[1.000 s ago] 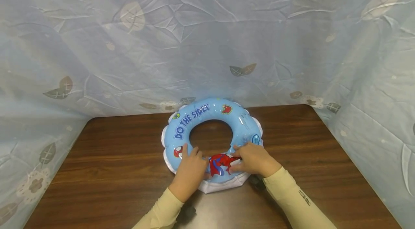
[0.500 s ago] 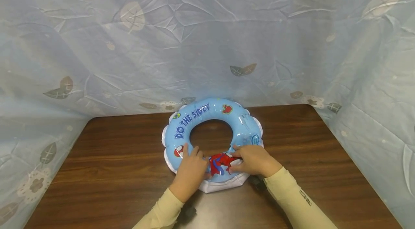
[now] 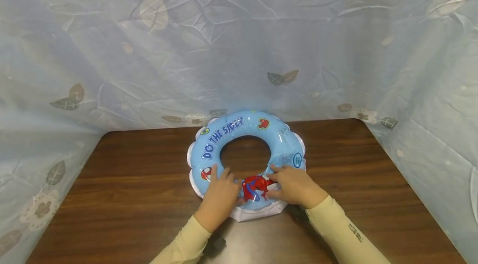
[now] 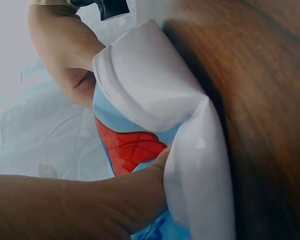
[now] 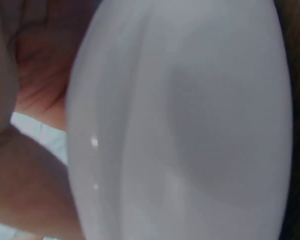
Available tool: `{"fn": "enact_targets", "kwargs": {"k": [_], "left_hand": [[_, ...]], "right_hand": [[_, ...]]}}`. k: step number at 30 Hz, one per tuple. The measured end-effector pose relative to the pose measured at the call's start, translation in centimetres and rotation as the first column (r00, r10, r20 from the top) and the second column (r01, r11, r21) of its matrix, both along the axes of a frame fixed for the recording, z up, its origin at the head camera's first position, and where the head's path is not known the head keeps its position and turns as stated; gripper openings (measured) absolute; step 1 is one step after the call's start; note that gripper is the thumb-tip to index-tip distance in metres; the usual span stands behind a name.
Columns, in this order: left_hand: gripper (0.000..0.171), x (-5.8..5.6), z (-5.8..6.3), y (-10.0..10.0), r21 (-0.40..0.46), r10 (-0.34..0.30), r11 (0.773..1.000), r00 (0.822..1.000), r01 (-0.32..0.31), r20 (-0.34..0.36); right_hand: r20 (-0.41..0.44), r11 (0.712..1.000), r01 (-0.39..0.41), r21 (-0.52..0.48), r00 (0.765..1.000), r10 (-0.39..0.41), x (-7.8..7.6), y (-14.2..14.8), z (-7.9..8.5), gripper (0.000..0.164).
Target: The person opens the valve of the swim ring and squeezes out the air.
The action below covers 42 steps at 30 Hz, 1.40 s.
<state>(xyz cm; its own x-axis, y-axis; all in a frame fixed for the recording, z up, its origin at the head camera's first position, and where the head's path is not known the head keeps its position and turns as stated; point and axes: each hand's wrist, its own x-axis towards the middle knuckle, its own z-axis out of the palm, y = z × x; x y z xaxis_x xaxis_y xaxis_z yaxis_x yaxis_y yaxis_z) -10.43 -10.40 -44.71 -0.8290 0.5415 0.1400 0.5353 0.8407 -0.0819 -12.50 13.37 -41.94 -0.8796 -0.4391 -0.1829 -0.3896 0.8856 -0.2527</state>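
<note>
Inflatable ring (image 3: 252, 125): blue with a white scalloped edge, lying on the brown table (image 3: 123, 181) before you, near the patterned curtain (image 3: 239, 56).
Left hand (image 3: 218, 199): fingers relaxed and spread; you rest it on the ring's near-left part.
Lettering (image 3: 222, 136): dark blue, beyond your left hand.
Red-and-blue figure (image 3: 254, 188): printed on the near part, between your 2 hands.
Right hand (image 3: 295, 186): fingers and thumb spread apart, touching the ring's near-right part.
</note>
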Motion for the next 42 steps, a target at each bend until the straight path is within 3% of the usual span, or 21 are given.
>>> {"fn": "enact_targets", "kwargs": {"k": [6, 15, 23, 29, 34, 42], "left_hand": [[0.053, 0.1, 0.4, 0.1, -0.005, 0.000, 1.000, 0.999, 0.001, 0.045], [0.057, 0.3, 0.3, -0.1, -0.055, 0.004, 0.998, 1.000, -0.002, 0.031], [0.058, 0.4, 0.1, 0.0, -0.036, 0.001, 0.999, 0.999, 0.000, 0.036], [0.055, 0.2, 0.5, -0.5, 0.042, -0.011, 0.999, 0.996, 0.007, 0.093], [0.055, -0.2, 0.4, -1.1, 0.115, -0.024, 0.993, 0.987, 0.006, 0.161], [0.047, -1.3, -0.2, -2.0, 0.271, -0.089, 0.962, 0.971, 0.026, 0.221]], "right_hand": [[0.009, 0.999, 0.014, -0.035, 1.000, -0.014, 0.3, 0.3, 0.3, 0.062], [0.084, 0.991, 0.047, -0.129, 0.996, -0.037, 0.4, -0.4, -0.2, 0.078], [0.064, 0.996, 0.020, -0.082, 0.998, -0.015, 0.8, -0.5, 0.2, 0.066], [0.032, 0.997, 0.002, -0.074, 0.999, 0.000, 0.5, -0.6, 0.3, 0.058], [0.060, 0.997, 0.015, -0.078, 0.998, -0.010, 0.3, -0.6, 0.3, 0.060], [0.109, 0.987, 0.066, -0.146, 0.993, -0.050, 0.2, 0.2, 0.5, 0.063]]}}
